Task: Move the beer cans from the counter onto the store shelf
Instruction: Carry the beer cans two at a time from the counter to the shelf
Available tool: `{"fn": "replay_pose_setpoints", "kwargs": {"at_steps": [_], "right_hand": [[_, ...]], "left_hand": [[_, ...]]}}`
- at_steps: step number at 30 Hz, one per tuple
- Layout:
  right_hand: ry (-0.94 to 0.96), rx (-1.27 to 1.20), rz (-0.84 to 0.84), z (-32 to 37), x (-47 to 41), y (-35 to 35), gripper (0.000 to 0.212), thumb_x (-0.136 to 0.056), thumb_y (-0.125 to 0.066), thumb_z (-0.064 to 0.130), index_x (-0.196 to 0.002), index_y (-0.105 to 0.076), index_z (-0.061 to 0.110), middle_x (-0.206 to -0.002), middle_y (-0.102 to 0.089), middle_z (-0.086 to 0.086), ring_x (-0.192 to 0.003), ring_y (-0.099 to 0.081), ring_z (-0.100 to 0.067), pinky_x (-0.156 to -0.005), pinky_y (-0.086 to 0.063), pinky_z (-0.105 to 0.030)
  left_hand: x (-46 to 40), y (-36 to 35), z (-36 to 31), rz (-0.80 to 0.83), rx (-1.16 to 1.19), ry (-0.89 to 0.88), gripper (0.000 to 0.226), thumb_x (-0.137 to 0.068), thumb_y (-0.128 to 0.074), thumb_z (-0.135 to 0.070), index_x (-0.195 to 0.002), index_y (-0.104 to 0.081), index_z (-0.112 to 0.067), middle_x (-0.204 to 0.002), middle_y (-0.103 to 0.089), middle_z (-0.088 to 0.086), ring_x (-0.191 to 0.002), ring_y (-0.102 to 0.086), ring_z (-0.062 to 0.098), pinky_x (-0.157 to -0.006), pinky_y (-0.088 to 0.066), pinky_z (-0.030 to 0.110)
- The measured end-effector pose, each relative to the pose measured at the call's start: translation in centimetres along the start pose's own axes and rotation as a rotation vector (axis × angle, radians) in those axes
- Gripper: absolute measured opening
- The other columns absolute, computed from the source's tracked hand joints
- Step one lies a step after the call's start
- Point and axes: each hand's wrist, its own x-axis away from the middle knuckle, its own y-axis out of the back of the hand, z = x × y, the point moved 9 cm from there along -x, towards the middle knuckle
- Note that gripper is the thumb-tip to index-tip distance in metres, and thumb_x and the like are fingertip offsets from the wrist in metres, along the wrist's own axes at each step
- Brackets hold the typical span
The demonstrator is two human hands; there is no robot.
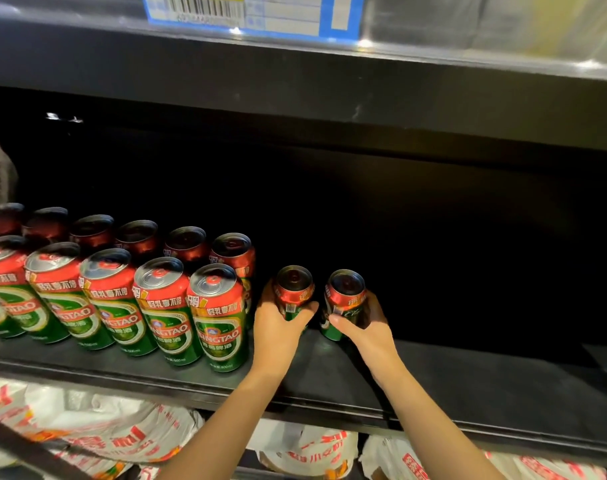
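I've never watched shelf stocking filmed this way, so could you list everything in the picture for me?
standing beer cans: about a dozen, red and green with silver tops, two rows on the left of the shelf.
held beer cans: two, red and green, at the right end of the back row, one in each hand.
shelf: one, black, bare on its right side.
price label: one, blue and white with a barcode, on the shelf edge above.
printed bags: several, white with red print, on the level below.
left hand: grips the left held can.
right hand: fingers round the other can.
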Motion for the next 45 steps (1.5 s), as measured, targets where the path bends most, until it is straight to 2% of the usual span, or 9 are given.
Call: {"fn": "replay_pose_setpoints", "kwargs": {"at_steps": [2, 4, 9, 12, 17, 26, 33, 41, 45], "right_hand": [[0.017, 0.035, -0.034, -0.3, 0.4, -0.2, 0.071, -0.070, -0.083, 0.012, -0.127, -0.044, 0.025, -0.115, -0.061, 0.008, -0.103, -0.060, 0.002, -0.081, -0.048, -0.008], [0.038, 0.103, -0.050, -0.4, 0.5, -0.4, 0.074, -0.065, -0.087, 0.018, -0.126, -0.044, 0.023, -0.112, -0.062, 0.007, -0.101, -0.061, 0.000, -0.081, -0.048, -0.009], [0.009, 0.189, -0.135, -0.5, 0.2, -0.5, 0.063, -0.064, -0.088, 0.018, -0.108, -0.042, 0.022, -0.090, -0.051, 0.017, -0.095, -0.059, -0.013, -0.084, -0.049, -0.024], [0.013, 0.201, -0.165, -0.9, 0.0, -0.4, 0.073, -0.064, -0.087, 0.019, -0.121, -0.041, 0.016, -0.100, -0.053, 0.011, -0.098, -0.056, -0.011, -0.084, -0.047, -0.021], [0.036, 0.235, -0.133, -1.1, 0.4, -0.3, 0.071, -0.069, -0.084, 0.022, -0.128, -0.046, 0.015, -0.111, -0.060, 0.006, -0.102, -0.058, -0.008, -0.076, -0.043, -0.004], [0.027, 0.224, -0.112, -0.9, 0.5, -0.7, 0.083, -0.065, -0.087, 0.024, -0.132, -0.038, 0.015, -0.120, -0.058, 0.000, -0.108, -0.057, -0.012, -0.086, -0.046, -0.017], [0.043, 0.225, -0.146, -0.7, 0.8, -0.2, 0.069, -0.067, -0.085, 0.028, -0.124, -0.048, 0.021, -0.119, -0.063, 0.002, -0.107, -0.061, -0.012, -0.085, -0.046, -0.015], [0.048, 0.281, -0.068, -0.3, 0.9, -1.0, 0.075, -0.071, -0.083, 0.026, -0.134, -0.043, 0.017, -0.124, -0.060, 0.002, -0.113, -0.057, -0.011, -0.080, -0.040, -0.004], [0.033, 0.272, -0.075, -0.3, 0.9, -1.0, 0.073, -0.069, -0.083, 0.029, -0.131, -0.045, 0.020, -0.124, -0.060, 0.003, -0.109, -0.058, -0.009, -0.078, -0.041, -0.005]], "left_hand": [[0.4, -0.3, 2.0, 0.038, -0.062, 0.053, 0.041, -0.070, -0.075, -0.042, -0.099, -0.050, -0.026, -0.100, -0.062, -0.002, -0.094, -0.060, 0.011, -0.085, -0.052, 0.033], [0.6, -0.6, 3.3, 0.077, -0.158, 0.079, 0.048, -0.074, -0.074, -0.038, -0.106, -0.043, -0.021, -0.109, -0.056, 0.003, -0.102, -0.056, 0.016, -0.090, -0.049, 0.039], [0.4, -0.4, 3.9, 0.060, -0.172, 0.026, 0.053, -0.081, -0.070, -0.023, -0.124, -0.041, -0.014, -0.117, -0.054, 0.004, -0.110, -0.053, 0.018, -0.093, -0.043, 0.030], [0.6, -0.1, 3.7, 0.021, -0.198, 0.000, 0.063, -0.080, -0.071, -0.030, -0.130, -0.040, -0.010, -0.120, -0.054, 0.004, -0.112, -0.052, 0.018, -0.097, -0.045, 0.036], [0.8, 0.3, 3.2, -0.024, -0.192, -0.017, 0.061, -0.077, -0.075, -0.030, -0.125, -0.043, -0.010, -0.112, -0.053, -0.001, -0.107, -0.052, 0.017, -0.091, -0.043, 0.028], [0.9, 0.2, 3.2, -0.016, -0.250, -0.054, 0.044, -0.079, -0.071, -0.019, -0.114, -0.048, -0.007, -0.105, -0.052, 0.003, -0.103, -0.051, 0.020, -0.087, -0.038, 0.024], [1.2, 0.6, 2.3, -0.058, -0.218, -0.049, 0.054, -0.079, -0.074, -0.025, -0.122, -0.046, -0.009, -0.107, -0.048, -0.007, -0.099, -0.044, 0.006, -0.083, -0.034, 0.018], [1.7, 0.3, 1.8, -0.082, -0.339, -0.165, 0.034, -0.078, -0.072, -0.017, -0.099, -0.048, -0.003, -0.094, -0.048, 0.006, -0.088, -0.048, 0.017, -0.079, -0.045, 0.031], [1.6, 0.2, 2.2, -0.056, -0.301, -0.114, 0.034, -0.079, -0.070, -0.015, -0.100, -0.045, -0.006, -0.095, -0.052, 0.005, -0.088, -0.052, 0.017, -0.080, -0.046, 0.031]]}}
